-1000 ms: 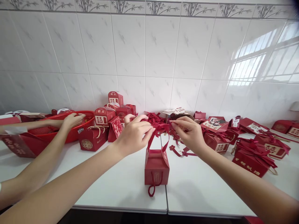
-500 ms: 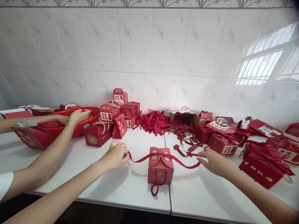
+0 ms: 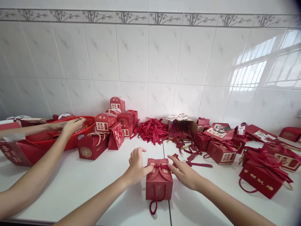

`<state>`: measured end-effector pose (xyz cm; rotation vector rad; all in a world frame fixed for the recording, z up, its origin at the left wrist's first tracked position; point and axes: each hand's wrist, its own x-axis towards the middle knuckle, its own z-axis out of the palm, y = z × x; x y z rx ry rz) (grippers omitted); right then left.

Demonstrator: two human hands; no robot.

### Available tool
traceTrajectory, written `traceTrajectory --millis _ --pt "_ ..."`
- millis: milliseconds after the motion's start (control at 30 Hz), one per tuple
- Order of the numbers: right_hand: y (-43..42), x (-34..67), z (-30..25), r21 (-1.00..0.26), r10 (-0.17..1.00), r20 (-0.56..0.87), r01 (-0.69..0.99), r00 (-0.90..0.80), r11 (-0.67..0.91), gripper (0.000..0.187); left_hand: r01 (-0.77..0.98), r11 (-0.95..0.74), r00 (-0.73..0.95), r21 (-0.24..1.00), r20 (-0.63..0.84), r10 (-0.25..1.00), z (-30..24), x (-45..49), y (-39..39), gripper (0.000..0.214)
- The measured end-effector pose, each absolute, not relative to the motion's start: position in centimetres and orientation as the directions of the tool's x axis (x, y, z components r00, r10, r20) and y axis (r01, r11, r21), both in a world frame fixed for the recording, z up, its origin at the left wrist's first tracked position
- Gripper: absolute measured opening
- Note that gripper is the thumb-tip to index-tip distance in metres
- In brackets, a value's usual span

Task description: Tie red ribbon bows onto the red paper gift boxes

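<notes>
A small red gift box stands upright on the white table, its curved top flaps folded together. Across the top runs a dark red ribbon, drawn in at the middle. A red cord handle hangs down the box's front. My left hand is at the box's left, thumb on the top near the ribbon, fingers raised and apart from the thumb. At the right edge, my right hand has its fingers stretched out and its thumb at the ribbon. The ribbon's loose ends are hidden by my hands.
Ribbons lie in a heap by the wall, beside an open carton of red pieces. Stacked boxes stand left, finished-looking boxes right. A co-worker's hands reach into a red basket.
Both my hands have come inward from far apart to the box. The ribbon, stretched out to both sides before, now shows only across the top. The view has tilted upward.
</notes>
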<state>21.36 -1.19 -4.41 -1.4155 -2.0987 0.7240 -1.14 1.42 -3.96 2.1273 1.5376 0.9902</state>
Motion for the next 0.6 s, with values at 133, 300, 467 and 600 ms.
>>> traceTrajectory --millis 133,300,467,600 --pt "-0.9 20.6 -5.9 -0.875 0.954 0.132 0.420 -0.268 0.239 0.055 0.632 -0.297 0.152 0.716 0.261 0.953 -4.8 -1.1 1.7 0.047" --pt "-0.4 19.8 -6.8 -0.980 0.974 0.120 0.131 -0.192 0.147 0.049 0.364 -0.064 0.269 0.929 -0.040 0.962 -4.6 -0.9 1.4 0.035" --pt "0.5 21.3 -6.8 -0.940 0.952 0.262 0.180 -0.158 0.288 0.040 0.408 0.046 0.263 0.912 -0.165 0.951 -3.0 -1.7 0.8 0.038" --pt "-0.1 23.0 -5.7 -0.840 0.903 0.359 0.341 -0.236 0.422 0.032 0.492 -0.027 0.279 0.870 -0.128 0.952 -2.8 -3.6 1.8 0.033"
